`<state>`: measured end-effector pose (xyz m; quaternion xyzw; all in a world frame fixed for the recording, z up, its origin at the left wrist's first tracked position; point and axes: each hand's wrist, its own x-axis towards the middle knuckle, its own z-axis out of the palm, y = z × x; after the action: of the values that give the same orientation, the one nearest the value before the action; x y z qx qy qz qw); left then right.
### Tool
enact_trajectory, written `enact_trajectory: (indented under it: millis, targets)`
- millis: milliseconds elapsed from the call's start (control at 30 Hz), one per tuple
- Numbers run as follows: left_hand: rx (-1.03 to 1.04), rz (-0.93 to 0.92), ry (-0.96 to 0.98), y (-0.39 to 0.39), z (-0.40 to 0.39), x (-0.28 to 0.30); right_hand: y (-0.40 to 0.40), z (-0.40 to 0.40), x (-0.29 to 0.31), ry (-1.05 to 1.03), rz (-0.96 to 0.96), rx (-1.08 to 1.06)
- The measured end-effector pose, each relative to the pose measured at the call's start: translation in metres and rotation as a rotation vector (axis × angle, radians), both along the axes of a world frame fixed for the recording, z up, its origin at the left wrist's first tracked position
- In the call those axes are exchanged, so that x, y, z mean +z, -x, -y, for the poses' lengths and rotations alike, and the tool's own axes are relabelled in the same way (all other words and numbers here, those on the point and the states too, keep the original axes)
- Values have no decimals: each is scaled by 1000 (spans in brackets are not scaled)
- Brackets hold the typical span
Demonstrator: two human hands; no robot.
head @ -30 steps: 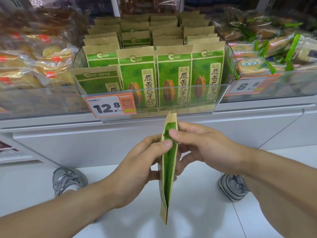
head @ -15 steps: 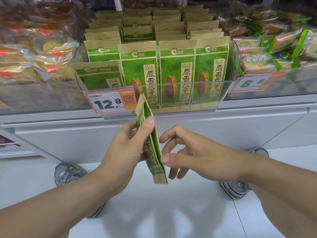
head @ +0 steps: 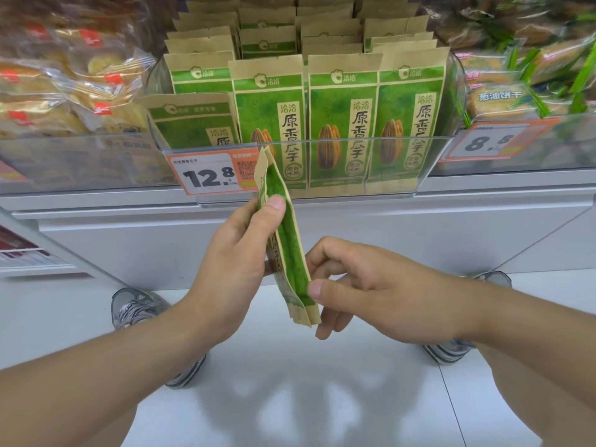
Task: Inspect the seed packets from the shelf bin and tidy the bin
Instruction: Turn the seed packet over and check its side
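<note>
I look down at a clear shelf bin [head: 430, 162] filled with several rows of green and kraft-paper seed packets [head: 343, 124] standing upright. The front-left packet [head: 193, 122] sits lower than its neighbours and leans. Below the bin, my left hand [head: 235, 262] grips one seed packet [head: 290, 262] edge-on, thumb on its upper side, top tilted left toward the price tag. My right hand [head: 380, 291] is beside the packet's lower right edge. Its thumb tip and index tip just touch that edge, and the other fingers are loosely curled.
An orange price tag reading 12.8 [head: 209, 172] hangs on the bin front. Bagged pastries [head: 71, 101] fill the left compartment, green-wrapped snacks [head: 522, 91] the right, behind a tag reading 8.8 [head: 490, 141]. White shelf ledge [head: 419, 214], white floor and my two shoes [head: 135, 308] lie below.
My left hand lifted the packet up and left toward the bin. My right hand let go of its top, dropped lower, and now touches the bottom right edge.
</note>
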<state>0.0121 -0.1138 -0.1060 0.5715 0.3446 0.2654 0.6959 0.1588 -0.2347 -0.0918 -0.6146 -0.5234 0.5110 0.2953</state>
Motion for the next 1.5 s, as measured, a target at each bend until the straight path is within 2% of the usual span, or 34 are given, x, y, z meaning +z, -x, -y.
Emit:
enact_trajectory:
  millis: [200, 367, 567, 700, 833, 933, 1100, 1233, 1500]
  targets:
    - [19, -3, 12, -2, 6, -2, 0, 1, -1, 14, 2, 22]
    - [30, 20, 7, -3, 7, -2, 1, 1, 0, 4, 75, 37]
    - [74, -10, 4, -4, 7, -2, 3, 0, 0, -5, 86, -45]
    - [72, -53, 95, -4, 10, -3, 3, 0, 3, 36, 97, -74]
    - [49, -81, 161, -7, 19, -1, 11, 0, 2, 63, -87, -117]
    - [13, -153, 47, -8, 19, 1, 12, -2, -3, 68, -186, -219]
    - [-56, -106, -122, -5, 11, 0, -10, -9, -10, 48, -160, -379]
    - [-79, -143, -127, -1, 5, -11, -29, -11, -10, 43, -70, -351]
    - [-150, -180, -167, 3, 3, -17, -39, -10, -16, 71, -66, -254]
